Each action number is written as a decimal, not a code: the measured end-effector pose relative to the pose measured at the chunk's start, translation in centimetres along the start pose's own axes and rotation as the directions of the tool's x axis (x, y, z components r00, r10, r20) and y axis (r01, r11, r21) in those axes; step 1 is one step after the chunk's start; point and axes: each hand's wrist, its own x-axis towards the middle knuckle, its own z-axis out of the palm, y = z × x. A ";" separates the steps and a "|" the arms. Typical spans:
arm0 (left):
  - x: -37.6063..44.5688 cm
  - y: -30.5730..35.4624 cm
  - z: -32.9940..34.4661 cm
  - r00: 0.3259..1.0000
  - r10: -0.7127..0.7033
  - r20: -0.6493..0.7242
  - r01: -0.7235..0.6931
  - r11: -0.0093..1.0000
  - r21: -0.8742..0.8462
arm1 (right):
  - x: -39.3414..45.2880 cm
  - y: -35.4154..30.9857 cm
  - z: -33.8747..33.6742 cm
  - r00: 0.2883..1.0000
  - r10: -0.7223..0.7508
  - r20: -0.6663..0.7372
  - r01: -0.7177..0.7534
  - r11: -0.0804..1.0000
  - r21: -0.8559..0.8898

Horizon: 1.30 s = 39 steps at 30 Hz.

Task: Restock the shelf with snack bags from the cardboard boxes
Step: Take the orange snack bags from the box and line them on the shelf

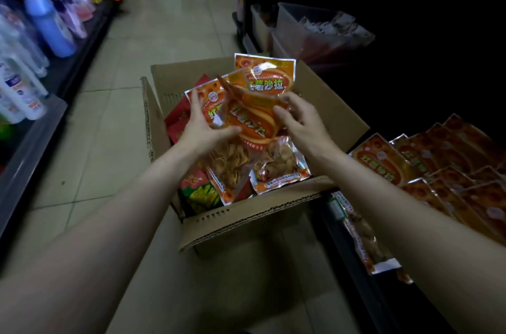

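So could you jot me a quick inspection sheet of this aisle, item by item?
Surface: tiled floor; cardboard box standing open on it.
Job's things: orange snack bags lifted over the box; more lie on the shelf at right.
Clutter: red snack bags in the box.
Hands: left hand and right hand both grip the orange bags.
Cables: nothing seen.
Surroundings: bottles on the left shelf; clear bins beyond.
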 end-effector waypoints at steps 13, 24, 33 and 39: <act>1.9 -1.2 -3.4 0.839 -0.129 -0.529 0.099 0.991 -0.085 | 7.1 2.7 -0.1 0.971 0.223 0.088 -0.143 0.833 -0.534; 1.7 -1.5 -4.6 0.812 0.007 -0.584 0.090 0.987 0.136 | 9.5 5.3 2.5 0.955 0.199 0.221 0.131 0.386 -0.913; 0.0 2.4 -1.7 0.877 0.037 -0.480 0.011 0.995 0.098 | 5.1 -3.9 -5.8 0.925 -0.072 0.374 0.349 0.555 -0.755; -3.2 11.5 2.3 0.912 0.292 -0.287 -0.298 0.954 0.022 | 1.9 -11.7 -10.9 0.921 -0.312 0.232 0.358 0.448 -0.819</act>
